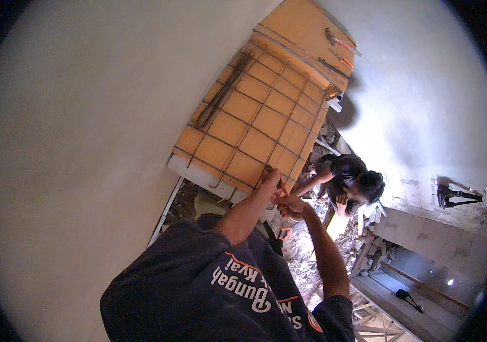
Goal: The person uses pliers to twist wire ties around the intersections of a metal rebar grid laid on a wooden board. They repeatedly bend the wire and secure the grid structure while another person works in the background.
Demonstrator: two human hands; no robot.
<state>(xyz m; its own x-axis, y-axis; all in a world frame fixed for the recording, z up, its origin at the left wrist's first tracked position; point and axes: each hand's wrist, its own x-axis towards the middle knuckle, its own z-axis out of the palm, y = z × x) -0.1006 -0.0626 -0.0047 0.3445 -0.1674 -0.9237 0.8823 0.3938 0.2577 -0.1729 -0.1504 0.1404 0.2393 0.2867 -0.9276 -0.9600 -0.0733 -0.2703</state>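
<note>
A grid of dark steel reinforcing bars point(264, 104) lies over an orange board point(237, 111). At the board's near edge, my left hand point(270, 181) is closed against the bars; what its fingers hold is hidden. Just right of and below it, my right hand point(292, 205) is closed around an orange-handled tool point(284, 188) whose jaws I cannot make out. The two hands are close together. A bundle of thin dark wires or rods point(223, 94) rests on the grid's left side.
A hammer point(343, 43) and orange-handled pliers point(343, 60) lie on the board's far part. A co-worker in a dark shirt point(349, 166) crouches lower down at the right, above rubble point(306, 251). A white wall point(84, 142) borders the left. Dark bags point(408, 299) lie lower right.
</note>
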